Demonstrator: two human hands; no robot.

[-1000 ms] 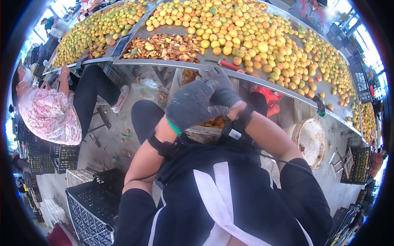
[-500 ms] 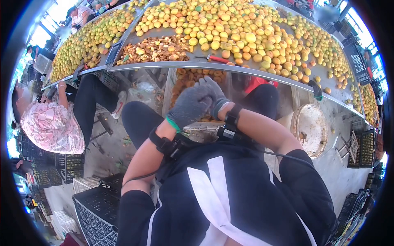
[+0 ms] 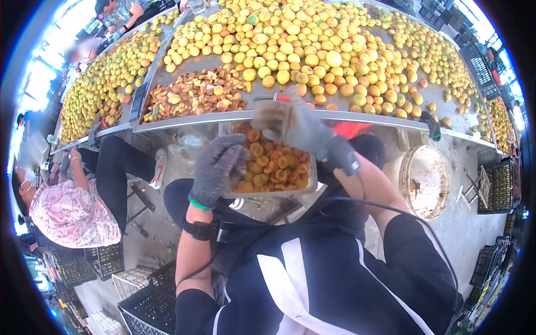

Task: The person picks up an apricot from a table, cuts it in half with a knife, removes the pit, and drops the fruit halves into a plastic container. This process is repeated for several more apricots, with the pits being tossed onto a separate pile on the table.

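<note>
My left hand (image 3: 216,169), in a grey knit glove with a green cuff, is over the left side of a crate (image 3: 314,177). Its fingers are apart and slightly bent, with no object showing in them. Halved apricots (image 3: 276,167) fill the crate between my knees. Motion smears my right hand (image 3: 298,127), also gloved in grey, at the table's front edge above the crate. Its fingers reach left, and what they hold, if anything, I cannot tell. Just beyond them on the table lies a tool with a red handle (image 3: 282,97), partly covered by the hand.
Whole apricots (image 3: 312,50) heap across the metal table (image 3: 190,120), with a pile of apricot pits (image 3: 195,95) at front left. A dirty white bucket (image 3: 427,181) stands at right. To the left sits a person in a pink patterned top (image 3: 75,212). Black crates (image 3: 151,301) stand behind.
My hands, together over the crate before, have come apart. The left moved left and lower; the right went toward the table edge. More of the crate's halved apricots now shows.
</note>
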